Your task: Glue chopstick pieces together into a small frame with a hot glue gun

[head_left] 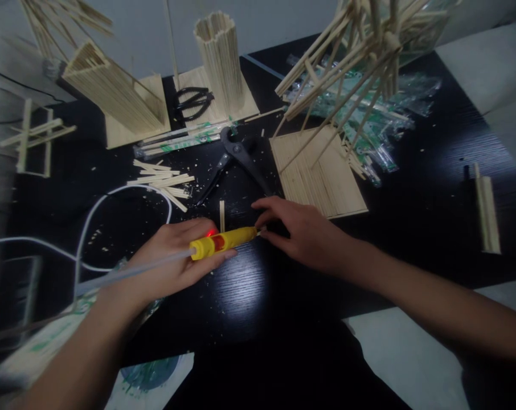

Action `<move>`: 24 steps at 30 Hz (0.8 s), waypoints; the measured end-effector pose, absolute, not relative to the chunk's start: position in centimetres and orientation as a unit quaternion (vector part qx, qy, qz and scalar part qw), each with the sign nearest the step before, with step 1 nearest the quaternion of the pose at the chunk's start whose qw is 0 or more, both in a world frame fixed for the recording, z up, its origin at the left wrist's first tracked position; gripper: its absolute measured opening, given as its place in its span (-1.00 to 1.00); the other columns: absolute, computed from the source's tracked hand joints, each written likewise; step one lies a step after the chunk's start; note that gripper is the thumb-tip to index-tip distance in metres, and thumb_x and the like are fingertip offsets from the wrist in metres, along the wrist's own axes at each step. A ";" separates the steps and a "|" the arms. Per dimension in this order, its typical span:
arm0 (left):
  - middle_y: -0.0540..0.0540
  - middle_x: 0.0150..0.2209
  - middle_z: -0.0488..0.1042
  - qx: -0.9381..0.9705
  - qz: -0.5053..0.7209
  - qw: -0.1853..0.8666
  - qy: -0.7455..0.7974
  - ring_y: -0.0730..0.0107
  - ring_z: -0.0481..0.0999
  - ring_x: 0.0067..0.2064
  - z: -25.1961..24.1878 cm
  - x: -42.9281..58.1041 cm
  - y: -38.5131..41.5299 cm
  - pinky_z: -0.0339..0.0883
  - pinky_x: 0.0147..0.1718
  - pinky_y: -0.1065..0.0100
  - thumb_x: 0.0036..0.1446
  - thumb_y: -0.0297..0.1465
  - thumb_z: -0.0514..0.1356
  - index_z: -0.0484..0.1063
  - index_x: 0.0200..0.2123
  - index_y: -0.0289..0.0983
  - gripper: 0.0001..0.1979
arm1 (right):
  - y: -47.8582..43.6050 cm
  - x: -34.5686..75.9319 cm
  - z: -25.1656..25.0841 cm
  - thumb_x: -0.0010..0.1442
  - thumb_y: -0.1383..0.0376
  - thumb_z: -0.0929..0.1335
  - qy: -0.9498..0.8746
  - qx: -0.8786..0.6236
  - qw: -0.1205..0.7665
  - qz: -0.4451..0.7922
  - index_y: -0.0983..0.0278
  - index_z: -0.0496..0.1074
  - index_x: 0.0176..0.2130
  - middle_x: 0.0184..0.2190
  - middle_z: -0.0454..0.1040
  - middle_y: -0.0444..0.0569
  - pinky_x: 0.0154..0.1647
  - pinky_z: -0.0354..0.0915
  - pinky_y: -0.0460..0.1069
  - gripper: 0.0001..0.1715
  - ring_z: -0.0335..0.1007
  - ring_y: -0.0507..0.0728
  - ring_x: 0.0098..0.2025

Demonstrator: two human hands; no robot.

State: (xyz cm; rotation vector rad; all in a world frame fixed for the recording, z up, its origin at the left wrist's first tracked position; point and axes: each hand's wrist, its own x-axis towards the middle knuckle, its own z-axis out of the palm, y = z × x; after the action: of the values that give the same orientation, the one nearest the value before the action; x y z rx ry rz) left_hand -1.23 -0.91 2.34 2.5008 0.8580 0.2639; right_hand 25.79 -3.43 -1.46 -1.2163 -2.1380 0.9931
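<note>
My left hand [176, 250] is wrapped round a yellow hot glue gun [236, 238], with a long pale glue stick [147, 265] poking out of its rear and a red light glowing at its side. At the gun's nozzle, the fingers of my right hand [292, 225] are pinched on something too small and dark to make out. Two short wooden sticks [222, 216] lie just beyond the gun. Past my fingertips rest black-handled pliers [236, 154] with their handles spread. A flat panel of wooden sticks [318, 171] lies beyond my right hand.
Behind stand a round stick tower [219, 62] and a leaning angular one [113, 85]. A stick frame [347, 62] rises at the back right over plastic-wrapped chopsticks [381, 125]. Cut stick pieces [164, 182] and a white cable [81, 245] lie to the left.
</note>
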 end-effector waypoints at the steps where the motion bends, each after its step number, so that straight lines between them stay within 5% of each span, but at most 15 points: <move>1: 0.05 -0.44 0.29 0.914 0.095 0.240 0.314 0.51 0.36 -0.47 2.2 -1.1 -1.0 0.19 -0.49 0.39 0.41 -0.25 0.17 0.28 -0.37 -0.24 -0.70 | -3.4 25.8 -1.5 0.31 0.45 0.38 -0.781 -0.445 0.244 0.364 0.25 0.31 0.19 -0.09 0.64 -0.01 0.05 0.45 0.13 -0.51 0.59 0.20 0.00; 24: 0.04 -0.46 0.29 0.916 0.061 0.241 0.316 0.51 0.36 -0.49 3.0 -1.3 -0.4 0.20 -0.48 0.40 0.44 -0.22 0.12 0.32 -0.41 -0.25 -0.65 | -3.4 25.7 -1.3 0.29 0.46 0.42 -0.775 -0.458 0.232 0.369 0.27 0.33 0.18 -0.09 0.66 -0.02 0.10 0.45 0.10 -0.50 0.60 0.18 0.01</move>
State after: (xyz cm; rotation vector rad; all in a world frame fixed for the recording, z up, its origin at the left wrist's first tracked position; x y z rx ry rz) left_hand -1.28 -0.44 2.95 2.5053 0.8637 0.1675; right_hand 25.73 -3.38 -1.32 -1.2590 -2.1285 1.0140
